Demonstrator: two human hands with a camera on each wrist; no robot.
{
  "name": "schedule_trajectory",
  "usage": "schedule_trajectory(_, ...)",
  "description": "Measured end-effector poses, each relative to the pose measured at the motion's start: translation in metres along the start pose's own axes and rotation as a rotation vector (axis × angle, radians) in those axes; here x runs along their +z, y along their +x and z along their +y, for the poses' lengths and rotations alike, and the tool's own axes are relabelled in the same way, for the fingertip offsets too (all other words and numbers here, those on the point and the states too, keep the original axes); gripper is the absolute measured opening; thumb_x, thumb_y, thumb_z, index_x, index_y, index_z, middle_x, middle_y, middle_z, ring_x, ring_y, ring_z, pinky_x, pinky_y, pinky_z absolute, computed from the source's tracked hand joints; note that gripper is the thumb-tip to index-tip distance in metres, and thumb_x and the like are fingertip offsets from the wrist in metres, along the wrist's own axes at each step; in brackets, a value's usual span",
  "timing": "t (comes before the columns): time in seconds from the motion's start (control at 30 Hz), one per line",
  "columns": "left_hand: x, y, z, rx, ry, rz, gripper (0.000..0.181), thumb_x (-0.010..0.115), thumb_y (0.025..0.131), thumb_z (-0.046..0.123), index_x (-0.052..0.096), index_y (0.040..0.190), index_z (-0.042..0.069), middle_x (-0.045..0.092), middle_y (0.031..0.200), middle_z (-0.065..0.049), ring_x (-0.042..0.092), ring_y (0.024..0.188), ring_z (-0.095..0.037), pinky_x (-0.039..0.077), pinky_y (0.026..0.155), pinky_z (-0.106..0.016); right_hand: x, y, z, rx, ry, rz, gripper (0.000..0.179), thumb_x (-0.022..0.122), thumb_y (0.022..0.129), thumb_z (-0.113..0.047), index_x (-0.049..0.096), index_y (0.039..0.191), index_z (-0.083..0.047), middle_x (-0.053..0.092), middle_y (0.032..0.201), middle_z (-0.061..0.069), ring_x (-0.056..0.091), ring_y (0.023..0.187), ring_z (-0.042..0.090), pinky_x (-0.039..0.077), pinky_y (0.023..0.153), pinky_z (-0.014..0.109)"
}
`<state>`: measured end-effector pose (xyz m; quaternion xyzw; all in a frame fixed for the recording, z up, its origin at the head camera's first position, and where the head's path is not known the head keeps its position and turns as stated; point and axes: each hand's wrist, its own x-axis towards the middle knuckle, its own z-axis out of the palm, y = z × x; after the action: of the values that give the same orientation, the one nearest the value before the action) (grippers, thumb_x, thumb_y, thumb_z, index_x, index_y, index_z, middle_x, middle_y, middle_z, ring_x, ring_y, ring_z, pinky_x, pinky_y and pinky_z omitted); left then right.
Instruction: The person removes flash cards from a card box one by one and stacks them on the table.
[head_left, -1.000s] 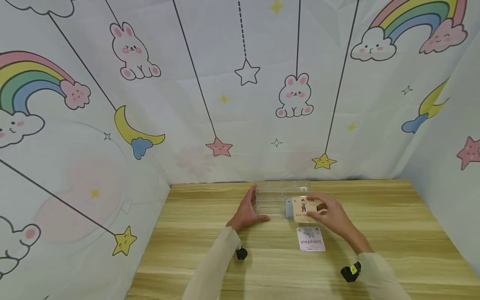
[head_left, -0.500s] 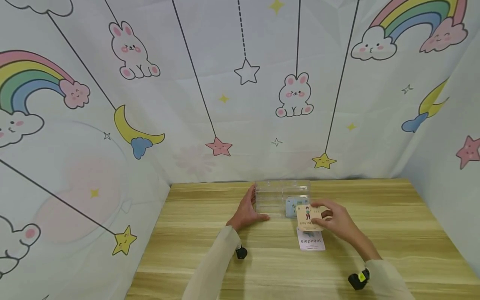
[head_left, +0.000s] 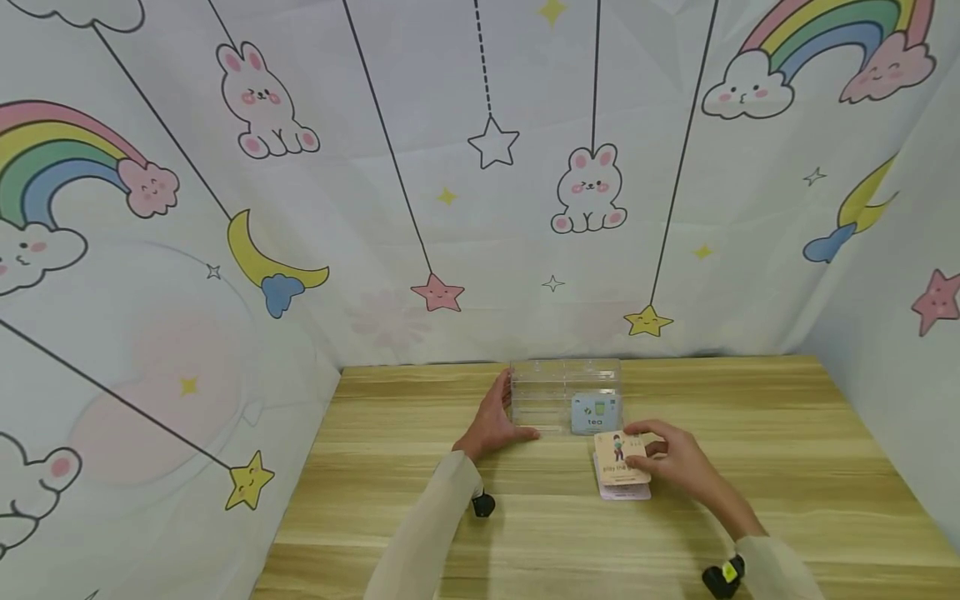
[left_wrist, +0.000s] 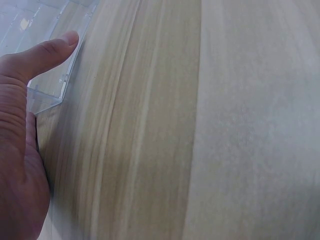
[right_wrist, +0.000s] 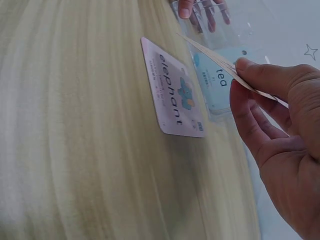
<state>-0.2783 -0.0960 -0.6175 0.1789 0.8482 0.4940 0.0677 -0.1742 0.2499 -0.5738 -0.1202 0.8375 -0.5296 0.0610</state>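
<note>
My right hand (head_left: 673,454) pinches a small stack of cream-coloured flashcards (head_left: 621,454) between thumb and fingers; the top one shows a figure, and its caption is partly covered. These are held just above a pink "elephant" card (right_wrist: 175,95) on the table. At the left end of a clear plastic box (head_left: 538,396) is my left hand (head_left: 491,425), its thumb along the front edge and its fingers round the side. The box is divided into compartments. Blue "tea" cards (head_left: 596,414) stand in its front right compartment.
The wood-grain table (head_left: 390,467) runs back to a white cloth (head_left: 480,217) printed with rabbits, stars and rainbows. The same cloth hangs at the left and right. The clear box stands close to the table's back edge.
My right hand has drawn the cream cards away from the box, towards me and slightly right, over the elephant card. The tea card has come into full view. My left hand stays put.
</note>
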Motion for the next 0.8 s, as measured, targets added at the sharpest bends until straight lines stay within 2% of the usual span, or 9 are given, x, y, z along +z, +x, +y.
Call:
schedule_trajectory(0.5,0.0,-0.001,0.001,0.008,-0.004,0.002,0.13,0.098,0.073,0.022,0.009,0.167,0.014,0.026,0.169,-0.01,0.032,0.152,-0.022,0.034,0.121,-0.031,0.01,-0.007,0.012,0.086,0.061,-0.035,0.045,0.082,0.088,-0.005,0.065,0.129,0.003,0.063,0.13,0.027,0.074,0.095,0.025,0.062,0.068,0.028)
schedule_trajectory(0.8,0.0,0.0,0.001,0.026,-0.005,0.002,0.129,0.097,0.074,0.022,0.008,0.167,0.012,0.025,0.168,-0.013,0.032,0.152,-0.027,0.034,0.122,-0.036,0.012,-0.007,0.02,0.051,0.037,-0.047,0.044,0.082,0.089,-0.006,0.065,0.128,0.005,0.065,0.124,0.028,0.074,0.092,0.024,0.061,0.064,0.028)
